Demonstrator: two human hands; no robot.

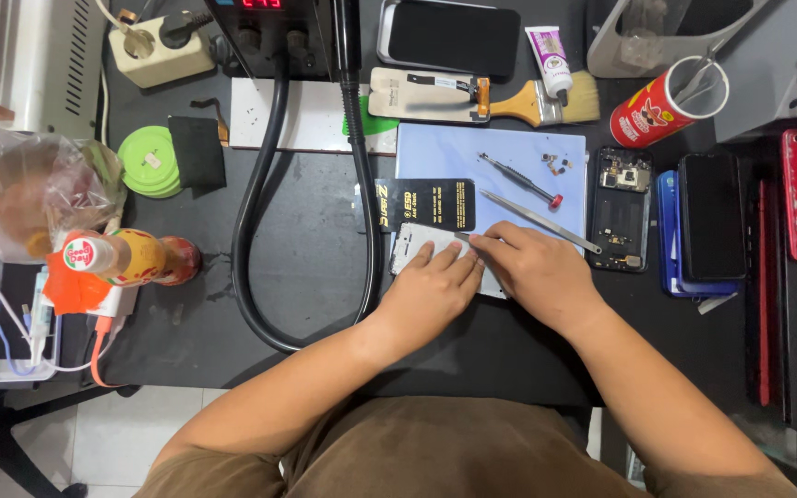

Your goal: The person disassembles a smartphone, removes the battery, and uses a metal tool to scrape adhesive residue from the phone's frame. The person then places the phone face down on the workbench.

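Left hand (433, 288): forearm enters from lower left, rising toward upper right; palm down, fingers together and laid flat on the silver phone frame (414, 243), pressing it to the bench; nothing pinched

Right hand (537, 272): forearm enters from lower right, rising toward upper left; palm down, knuckles up, fingertips drawn together at the frame's upper right edge, meeting the tip of a thin metal pry tool (539, 221); whether the tool is actually pinched cannot be told

Silver phone frame: flat on the dark bench top, long axis roughly left to right with a slight tilt, its near and right parts hidden under both hands; only the left end and upper edge show, just beyond the left fingertips

Black card (427, 201): flat, just beyond the frame, past the left fingertips

Light blue mat (435, 148): beyond both hands, under the card's far edge

Precision screwdriver (518, 179): on the mat, beyond the right hand, lying diagonally, red cap toward the right

Opened phone body (620, 208): upright long axis, near the right hand's outer side

Stack of phones (707, 226): further out on the same side

Black hose (255, 198): looping well off the left hand's outer side
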